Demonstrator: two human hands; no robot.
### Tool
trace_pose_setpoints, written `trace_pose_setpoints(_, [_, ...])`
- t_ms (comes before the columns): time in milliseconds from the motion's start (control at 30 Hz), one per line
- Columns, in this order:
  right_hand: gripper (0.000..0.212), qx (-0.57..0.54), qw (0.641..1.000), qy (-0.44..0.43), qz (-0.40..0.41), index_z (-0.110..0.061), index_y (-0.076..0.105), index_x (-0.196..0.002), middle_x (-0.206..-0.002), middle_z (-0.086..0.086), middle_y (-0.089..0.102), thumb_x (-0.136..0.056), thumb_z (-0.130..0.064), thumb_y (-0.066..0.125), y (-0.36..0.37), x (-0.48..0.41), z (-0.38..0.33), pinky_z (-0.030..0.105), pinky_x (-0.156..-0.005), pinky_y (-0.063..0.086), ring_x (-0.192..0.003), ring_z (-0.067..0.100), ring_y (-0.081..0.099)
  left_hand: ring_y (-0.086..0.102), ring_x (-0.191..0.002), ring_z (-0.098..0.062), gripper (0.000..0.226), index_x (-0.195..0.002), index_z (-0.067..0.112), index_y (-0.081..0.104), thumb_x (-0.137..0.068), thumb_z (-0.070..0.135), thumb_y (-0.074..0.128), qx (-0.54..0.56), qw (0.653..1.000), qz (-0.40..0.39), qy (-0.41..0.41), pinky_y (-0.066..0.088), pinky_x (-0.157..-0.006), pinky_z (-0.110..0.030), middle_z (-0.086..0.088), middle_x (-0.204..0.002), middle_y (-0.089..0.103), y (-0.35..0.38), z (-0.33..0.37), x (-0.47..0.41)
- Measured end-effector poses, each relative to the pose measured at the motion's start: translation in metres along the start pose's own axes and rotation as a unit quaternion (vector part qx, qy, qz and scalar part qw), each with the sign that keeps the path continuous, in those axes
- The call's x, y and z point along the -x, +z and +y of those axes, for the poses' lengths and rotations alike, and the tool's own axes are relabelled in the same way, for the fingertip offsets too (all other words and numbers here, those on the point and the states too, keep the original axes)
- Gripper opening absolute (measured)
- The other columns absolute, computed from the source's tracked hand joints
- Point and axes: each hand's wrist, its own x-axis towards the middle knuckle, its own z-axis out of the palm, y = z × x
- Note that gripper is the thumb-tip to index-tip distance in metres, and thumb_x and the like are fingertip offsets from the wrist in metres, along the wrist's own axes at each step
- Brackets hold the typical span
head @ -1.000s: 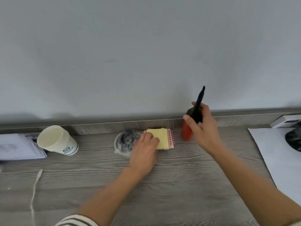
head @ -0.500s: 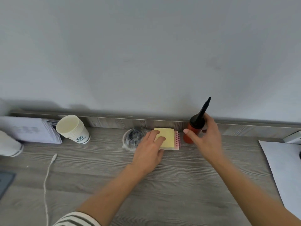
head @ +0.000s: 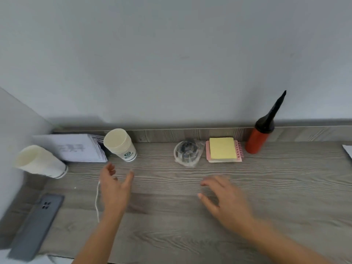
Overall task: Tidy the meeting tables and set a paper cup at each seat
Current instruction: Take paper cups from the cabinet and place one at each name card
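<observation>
The grey desk (head: pixel 190 216) carries the paper cup (head: pixel 122 144), which stands upright at the back edge, and I take it as my mark. Just left of the cup lies a stack of papers (head: pixel 76 147). Further left is a second cup (head: pixel 40 161), and a phone (head: pixel 38 225) lies nearer to me than that. Well to the right of the cup are a red pump (head: pixel 257 140), a notepad (head: pixel 222 150) and a small bag (head: pixel 187 152). I think the risk is this: the cup looks empty and light, so a fast reach could knock it over, or my wrist could drag the white cable (head: pixel 97 199) lying in front of the cup. My left hand (head: pixel 114 187) is just in front of the cup, fingers apart, holding nothing. My right hand (head: pixel 226 201) is further right, fingers spread and empty; whether it touches the desk I cannot tell
</observation>
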Motion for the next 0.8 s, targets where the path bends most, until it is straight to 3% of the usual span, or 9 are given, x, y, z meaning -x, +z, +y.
trace_pose_setpoints(67, [0.055,0.022,0.999,0.023,-0.043,-0.030,0.055,-0.128,-0.136,-0.009,0.053,-0.089,-0.064,0.035,0.030,0.000,-0.025,0.033,-0.107,0.040,-0.128,0.014,0.047,0.052,-0.120,-0.029,0.079,-0.141,0.010,0.035,-0.077,0.029,0.078,0.001,0.999,-0.035,0.009,0.043,-0.102,-0.046,-0.011,-0.135,0.050,-0.002,-0.006,-0.025])
trace_pose_setpoints(133, [0.065,0.048,0.996,0.062,-0.048,-0.028,0.051,-0.134,-0.146,-0.005,0.047,-0.090,-0.068,0.025,0.057,-0.001,-0.042,0.030,-0.115,0.023,-0.138,0.018,0.039,0.050,-0.124,-0.024,0.085,-0.142,0.014,0.034,-0.073,0.029,0.082,0.033,0.996,-0.066,0.041,0.042,-0.106,-0.046,-0.008,-0.138,0.048,-0.002,-0.006,-0.045])
trace_pose_setpoints(200, [0.069,0.113,0.988,0.080,-0.070,-0.025,0.056,-0.131,-0.144,0.002,0.052,-0.091,-0.067,0.018,0.076,-0.002,-0.052,0.035,-0.113,0.020,-0.137,0.022,0.038,0.050,-0.124,-0.018,0.088,-0.141,0.018,0.034,-0.069,0.030,0.084,0.075,0.991,-0.094,0.066,0.041,-0.107,-0.042,-0.002,-0.138,0.049,0.001,-0.007,-0.065])
trace_pose_setpoints(300, [0.068,0.181,0.976,0.083,-0.091,-0.025,0.050,-0.138,-0.151,0.006,0.042,-0.093,-0.065,0.019,0.096,0.002,-0.055,0.044,-0.113,0.015,-0.142,0.024,0.026,0.052,-0.121,-0.015,0.088,-0.138,0.018,0.035,-0.067,0.029,0.085,0.123,0.983,-0.125,0.057,0.041,-0.107,-0.035,0.001,-0.134,0.052,0.009,-0.008,-0.086])
trace_pose_setpoints(500, [0.067,0.207,0.967,0.110,-0.101,-0.029,0.033,-0.149,-0.159,0.004,0.026,-0.093,-0.064,0.021,0.097,-0.001,-0.065,0.045,-0.114,0.013,-0.147,0.026,0.022,0.051,-0.106,-0.010,0.075,-0.130,0.011,0.043,-0.069,0.022,0.085,0.156,0.978,-0.118,0.070,0.035,-0.088,-0.020,0.006,-0.116,0.054,0.018,0.007,-0.105])
trace_pose_setpoints(700, [0.067,0.227,0.962,0.110,-0.101,-0.031,0.023,-0.152,-0.160,0.004,0.022,-0.095,-0.065,0.017,0.100,-0.001,-0.063,0.045,-0.112,0.009,-0.148,0.026,0.014,0.050,-0.108,-0.006,0.080,-0.135,0.016,0.041,-0.068,0.020,0.086,0.139,0.959,-0.174,0.173,0.038,-0.092,-0.023,0.010,-0.119,0.054,0.001,0.012,-0.073])
trace_pose_setpoints(800, [0.067,0.202,0.967,0.131,-0.087,-0.031,0.015,-0.153,-0.163,0.004,0.009,-0.095,-0.064,0.017,0.100,-0.001,-0.071,0.044,-0.116,-0.003,-0.150,0.025,0.000,0.053,-0.115,-0.011,0.088,-0.138,0.019,0.038,-0.065,0.022,0.088,0.131,0.933,-0.216,0.256,0.042,-0.098,-0.029,0.004,-0.128,0.056,-0.012,0.015,-0.049])
